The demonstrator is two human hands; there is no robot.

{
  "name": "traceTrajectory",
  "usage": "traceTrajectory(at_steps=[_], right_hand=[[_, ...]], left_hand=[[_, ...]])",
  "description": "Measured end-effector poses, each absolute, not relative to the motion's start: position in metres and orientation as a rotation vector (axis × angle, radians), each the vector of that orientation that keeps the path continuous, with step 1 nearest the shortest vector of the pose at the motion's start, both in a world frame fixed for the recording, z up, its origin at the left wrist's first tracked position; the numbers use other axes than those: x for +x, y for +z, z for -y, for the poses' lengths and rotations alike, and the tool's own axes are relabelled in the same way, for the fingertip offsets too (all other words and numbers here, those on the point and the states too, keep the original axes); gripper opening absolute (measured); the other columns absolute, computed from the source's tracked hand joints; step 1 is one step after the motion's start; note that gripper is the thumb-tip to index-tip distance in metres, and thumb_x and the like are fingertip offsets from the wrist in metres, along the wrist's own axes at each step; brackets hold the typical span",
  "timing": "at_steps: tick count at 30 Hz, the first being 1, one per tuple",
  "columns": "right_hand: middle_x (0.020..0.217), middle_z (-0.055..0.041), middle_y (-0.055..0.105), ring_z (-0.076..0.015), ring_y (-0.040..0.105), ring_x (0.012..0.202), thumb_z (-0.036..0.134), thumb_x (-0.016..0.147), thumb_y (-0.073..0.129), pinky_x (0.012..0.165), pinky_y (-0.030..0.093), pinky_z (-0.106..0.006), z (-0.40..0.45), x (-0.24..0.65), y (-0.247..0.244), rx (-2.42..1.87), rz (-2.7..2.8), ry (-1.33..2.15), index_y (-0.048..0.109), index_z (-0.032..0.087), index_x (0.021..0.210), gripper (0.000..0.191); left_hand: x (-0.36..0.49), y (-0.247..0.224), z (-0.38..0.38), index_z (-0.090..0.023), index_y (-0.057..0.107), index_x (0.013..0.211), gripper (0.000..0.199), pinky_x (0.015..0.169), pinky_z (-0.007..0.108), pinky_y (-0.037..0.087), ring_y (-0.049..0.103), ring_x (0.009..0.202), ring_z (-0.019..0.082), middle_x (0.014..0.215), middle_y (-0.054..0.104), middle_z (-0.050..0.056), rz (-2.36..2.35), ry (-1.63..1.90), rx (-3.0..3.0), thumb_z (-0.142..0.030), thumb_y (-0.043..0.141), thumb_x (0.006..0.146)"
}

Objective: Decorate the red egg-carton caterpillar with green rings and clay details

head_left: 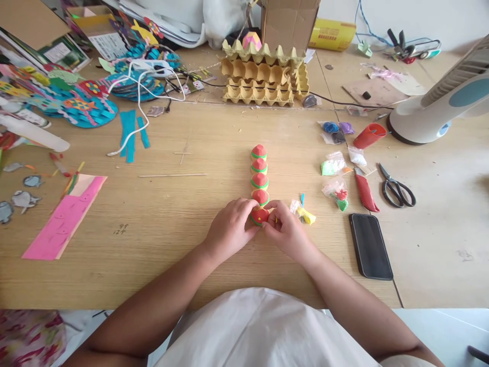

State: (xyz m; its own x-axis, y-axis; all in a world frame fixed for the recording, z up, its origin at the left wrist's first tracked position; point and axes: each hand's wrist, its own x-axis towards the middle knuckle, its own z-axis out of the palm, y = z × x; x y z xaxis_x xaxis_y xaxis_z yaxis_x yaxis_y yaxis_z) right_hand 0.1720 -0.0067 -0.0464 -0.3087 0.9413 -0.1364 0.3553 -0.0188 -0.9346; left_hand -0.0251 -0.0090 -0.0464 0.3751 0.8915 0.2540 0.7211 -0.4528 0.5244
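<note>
A strip of egg-carton cups point(260, 180) runs away from me in a line, its domes painted red with green and yellow bands round them. My left hand point(232, 227) is closed on the left side of the nearest cup, thumb and forefinger against it. On the right, my right hand point(289, 230) holds the same cup between thumb and forefinger, its other fingers curled. A small yellow dot shows on that cup's red face. Something small and yellow shows by the curled right fingers. Just beyond this hand lies a packet of yellow clay point(305, 214) with a blue strip beside it.
To the right lie small bags of coloured clay point(334, 164), a red cutter point(367, 191), black-handled scissors point(397, 189) and a phone point(370, 246). Egg cartons point(260, 94) stack at the back. Thin sticks point(171, 176) and a pink strip point(63, 219) lie left.
</note>
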Motion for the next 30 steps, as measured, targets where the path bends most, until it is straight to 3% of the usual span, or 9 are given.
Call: traceTrajectory(at_steps=[5,30], right_hand=[[0.066,0.01,0.045,-0.0118,0.045,0.057,0.019,0.086,0.063,0.056,0.032,-0.026,0.006,0.1723,-0.0469,-1.413,1.751,1.252,0.055,0.026,0.116,0.032],[0.063,0.0109,0.043,-0.0119,0.046,0.056,0.019,0.083,0.059,0.056,0.033,-0.026,0.0039,0.1693,-0.045,-1.445,1.761,1.225,0.055,0.025,0.113,0.031]], left_hand=[[-0.0217,-0.0428,0.0101,-0.023,0.055,0.116,0.033,0.089,0.042,0.056,0.068,0.104,0.029,0.111,0.071,0.008,-1.448,0.675,2.286,-0.016,0.073,0.089],[-0.0199,-0.0426,0.0108,-0.022,0.057,0.119,0.03,0.089,0.044,0.057,0.068,0.105,0.029,0.113,0.071,0.009,-1.496,0.619,2.288,-0.019,0.07,0.092]])
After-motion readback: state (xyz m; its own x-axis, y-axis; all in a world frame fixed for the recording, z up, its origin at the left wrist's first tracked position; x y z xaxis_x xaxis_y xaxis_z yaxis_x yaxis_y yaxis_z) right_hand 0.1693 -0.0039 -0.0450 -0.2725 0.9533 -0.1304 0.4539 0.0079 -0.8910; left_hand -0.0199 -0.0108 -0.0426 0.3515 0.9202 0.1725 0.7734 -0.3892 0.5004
